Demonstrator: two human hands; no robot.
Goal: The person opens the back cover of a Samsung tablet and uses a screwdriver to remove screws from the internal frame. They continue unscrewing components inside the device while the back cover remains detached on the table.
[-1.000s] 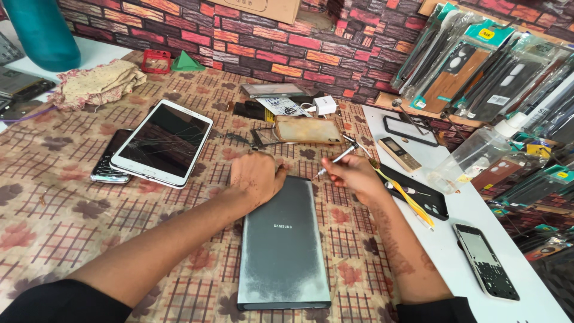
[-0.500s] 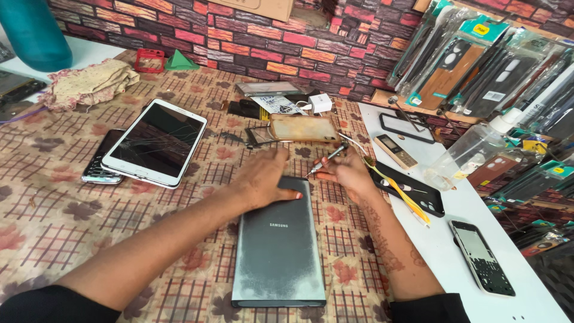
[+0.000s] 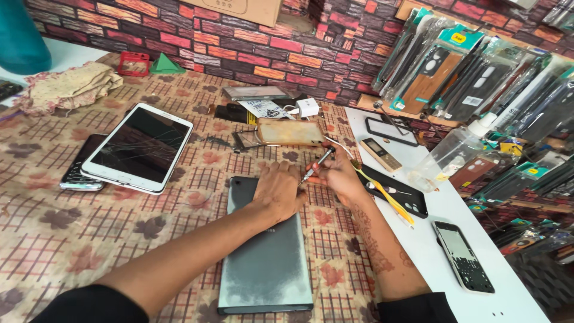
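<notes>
Your left hand (image 3: 278,190) lies flat, palm down, on the upper end of a grey tablet (image 3: 266,263) that rests back up on the checked cloth (image 3: 72,239) covering the desk (image 3: 454,209). Your right hand (image 3: 339,176) sits just beside it, its grip closed on a small screwdriver (image 3: 317,165) with the tip pointing down toward the tablet's upper right corner. A yellow pencil (image 3: 385,196) lies across a black phone (image 3: 397,192) just right of that hand. To the left, well apart, a white tablet (image 3: 139,148) with a cracked screen overlaps a dark phone (image 3: 76,170). Packaged phone cases (image 3: 454,78) lean against the brick-pattern wall (image 3: 197,42).
</notes>
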